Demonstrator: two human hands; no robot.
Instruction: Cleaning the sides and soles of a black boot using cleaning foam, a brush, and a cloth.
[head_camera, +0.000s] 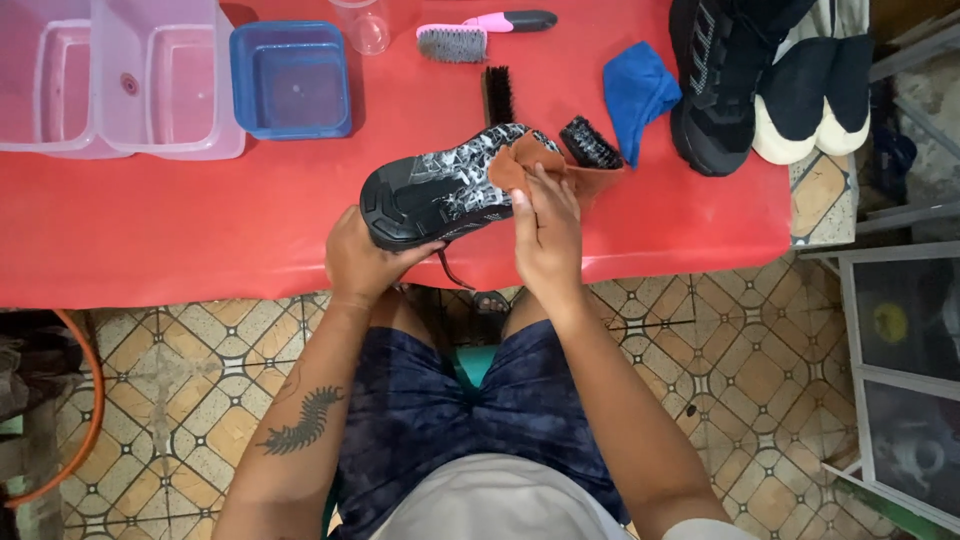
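Centrally, the left hand (362, 262) is curled closed around the heel of a black-and-grey patterned shoe (445, 188), fingers under the sole edge, thumb side toward the camera. The right hand (545, 232) is closed on a brown cloth (535, 160), fingers pressing it against the shoe's upper near the opening. The shoe lies on its side in mid-frame, sole facing left, held just over the near edge of the red surface (150, 230), between the two hands. A dark lace hangs below it.

Both forearms rise from the bottom of the frame and converge on the shoe; the left forearm bears a tattoo. The wrists are slightly bent inward.

Just beyond the shoe: a black brush (590, 143) touching the cloth, and a second dark brush (497, 95). Upper centre: a pink-handled brush (480, 32). Right of these: a blue cloth (636, 90), a black shoe (720, 80). Upper left: a blue tub (291, 80), clear tubs (160, 80).
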